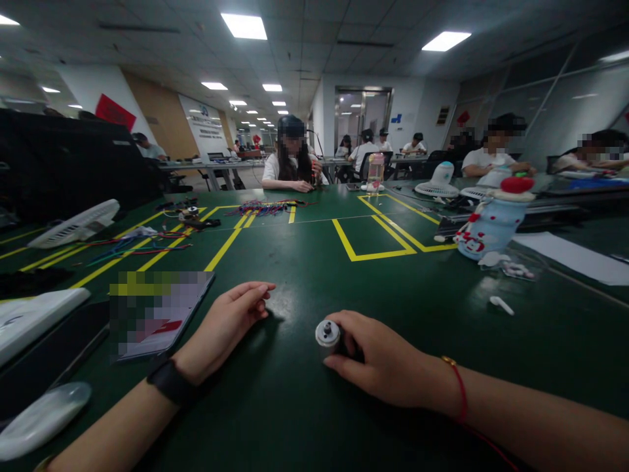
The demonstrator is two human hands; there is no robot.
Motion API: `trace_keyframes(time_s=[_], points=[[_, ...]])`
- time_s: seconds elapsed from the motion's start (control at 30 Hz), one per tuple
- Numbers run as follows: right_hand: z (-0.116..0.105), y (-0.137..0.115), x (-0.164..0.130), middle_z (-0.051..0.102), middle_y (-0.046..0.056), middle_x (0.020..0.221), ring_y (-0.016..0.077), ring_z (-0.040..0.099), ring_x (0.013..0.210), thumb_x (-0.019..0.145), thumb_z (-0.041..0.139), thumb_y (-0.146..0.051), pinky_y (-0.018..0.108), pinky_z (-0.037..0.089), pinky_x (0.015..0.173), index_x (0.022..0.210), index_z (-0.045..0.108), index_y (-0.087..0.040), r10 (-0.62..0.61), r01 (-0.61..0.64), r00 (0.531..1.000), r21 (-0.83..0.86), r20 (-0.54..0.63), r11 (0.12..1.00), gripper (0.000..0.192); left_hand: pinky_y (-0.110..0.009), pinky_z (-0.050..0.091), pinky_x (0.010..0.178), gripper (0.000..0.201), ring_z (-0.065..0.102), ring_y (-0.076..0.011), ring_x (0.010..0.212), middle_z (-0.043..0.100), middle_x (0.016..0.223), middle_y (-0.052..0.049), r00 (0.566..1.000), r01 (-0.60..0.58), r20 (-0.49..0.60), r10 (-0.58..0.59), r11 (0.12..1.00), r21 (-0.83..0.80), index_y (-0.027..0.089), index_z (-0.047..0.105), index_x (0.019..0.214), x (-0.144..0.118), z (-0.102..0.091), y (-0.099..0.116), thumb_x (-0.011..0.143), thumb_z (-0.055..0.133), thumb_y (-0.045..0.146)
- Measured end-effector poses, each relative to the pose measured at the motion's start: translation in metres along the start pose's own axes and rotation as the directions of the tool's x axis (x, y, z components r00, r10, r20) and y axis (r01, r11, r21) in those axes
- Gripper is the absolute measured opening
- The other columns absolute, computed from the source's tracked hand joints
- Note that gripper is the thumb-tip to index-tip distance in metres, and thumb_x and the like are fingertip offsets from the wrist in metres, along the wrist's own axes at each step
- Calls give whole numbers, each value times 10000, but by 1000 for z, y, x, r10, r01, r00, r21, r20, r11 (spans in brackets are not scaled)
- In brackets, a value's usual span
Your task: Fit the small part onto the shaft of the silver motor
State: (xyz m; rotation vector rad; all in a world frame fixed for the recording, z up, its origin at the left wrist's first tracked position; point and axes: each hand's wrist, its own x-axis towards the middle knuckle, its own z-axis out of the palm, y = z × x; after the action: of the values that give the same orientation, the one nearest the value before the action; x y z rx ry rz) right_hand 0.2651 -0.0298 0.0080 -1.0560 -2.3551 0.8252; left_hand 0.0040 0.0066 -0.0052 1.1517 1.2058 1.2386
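Your right hand [383,360] grip clamped round small motor [327,335], shaft up, steadied on tabletop [304,262]. Left hand [228,321] empty, fingers loosely curled, resting beside phone [157,311].

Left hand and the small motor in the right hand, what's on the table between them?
Nothing: the head view shows only bare green table between the left hand and the motor.

I am looking into a large open-plan office used as an assembly workroom: recessed ceiling light panels [244,25] run off toward 12 o'clock, and glass partition walls [555,105] close the 2 o'clock side. Long dark-green tables marked with yellow tape rectangles [371,239] carry bundles of coloured wires [268,208] at 11 o'clock, white desk-fan parts [73,225] at 10 o'clock, and seated workers in white shirts [484,160] line the far tables.
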Motion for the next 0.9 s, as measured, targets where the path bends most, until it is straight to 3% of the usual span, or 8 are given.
trace_keyframes(time_s=[0.13,0.2,0.3,0.37,0.6,0.73,0.9], points=[[1,0,0,591,45,956,149,502,726,834,637,-273,277,400,634,1160,540,-182,-8,8,1000,-3,3,1000,352,-297,457,693,239,581,-162,737,641,885,-34,999,7,41,-12,992,124,184,706,969,-8,7,6,797,700,350],[1,0,0,589,42,944,147,497,718,831,633,-259,276,395,630,1130,545,-180,-14,14,1000,-8,-3,1000,321,-338,453,762,266,596,-207,831,656,933,-43,992,-53,126,21,966,254,211,709,994,-15,15,12,761,744,336],[1,0,0,590,38,935,147,495,724,828,633,-237,273,388,636,1096,550,-181,-37,37,999,-11,-19,999,286,-409,396,945,265,547,-252,1066,618,1110,-41,911,-357,361,198,817,454,275,691,1047,-27,30,18,792,717,340],[2,0,0,590,33,924,144,493,724,825,635,-226,271,383,640,1086,551,-181,-57,57,998,-14,-29,998,278,-433,363,997,219,510,-253,1127,591,1158,-38,868,-458,424,260,750,478,299,686,1054,-34,40,21,841,664,341],[3,1,1,572,14,877,132,471,688,830,632,-228,262,366,619,1047,548,-180,-75,74,997,-22,-31,997,238,-405,410,889,124,542,-234,985,603,1009,-32,868,-479,391,306,722,499,291,735,906,-42,52,26,873,620,323],[1,-1,1,579,24,897,140,482,710,826,639,-237,265,375,627,1037,558,-177,-56,56,998,-21,-22,998,234,-358,423,809,140,550,-215,887,578,911,-26,895,-430,336,294,772,469,270,746,900,-37,43,26,858,635,344],[1,0,0,583,35,928,144,498,716,822,636,-242,271,390,630,1095,553,-184,-21,21,1000,-8,-9,1000,290,-327,405,769,146,533,-202,855,568,869,-11,876,-432,444,188,714,551,296,762,897,-31,27,22,861,636,360]])
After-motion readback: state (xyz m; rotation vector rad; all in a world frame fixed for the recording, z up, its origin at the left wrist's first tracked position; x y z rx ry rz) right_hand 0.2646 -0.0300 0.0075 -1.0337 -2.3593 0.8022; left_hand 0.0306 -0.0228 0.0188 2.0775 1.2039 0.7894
